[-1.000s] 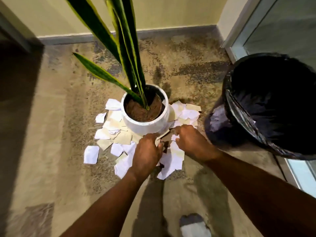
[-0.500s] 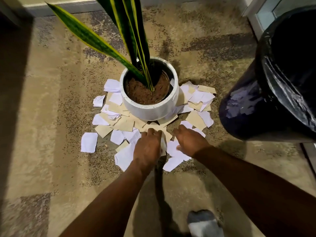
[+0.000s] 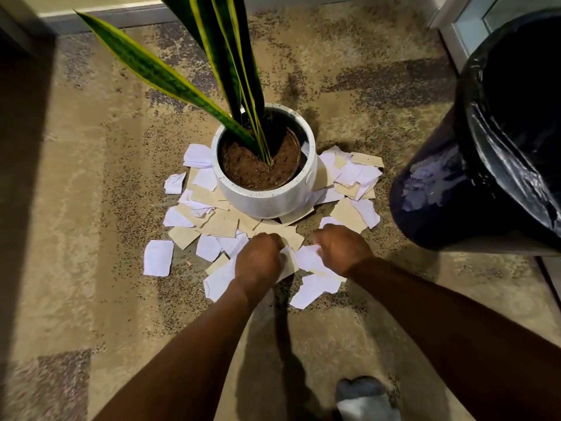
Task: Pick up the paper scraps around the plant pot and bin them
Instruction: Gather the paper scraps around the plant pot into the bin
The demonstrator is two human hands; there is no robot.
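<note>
White and tan paper scraps [image 3: 158, 257] ring the plant pot [image 3: 267, 202] on the carpet [image 3: 91, 208], from its 9 o'clock through 6 to 3 o'clock. At the pot's 6 o'clock the left hand [image 3: 258, 262] has its fingers clenched round scraps in the heap. Just beside it, at 5 o'clock, the right hand [image 3: 343, 250] curls its fingers on a white one. The black-lined bin [image 3: 449, 192] stands at 3 o'clock.

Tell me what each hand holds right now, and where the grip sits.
The left hand pinches a tan scrap by its left edge; the right hand curls round a white scrap at its top right corner. Exact grip hidden.
</note>
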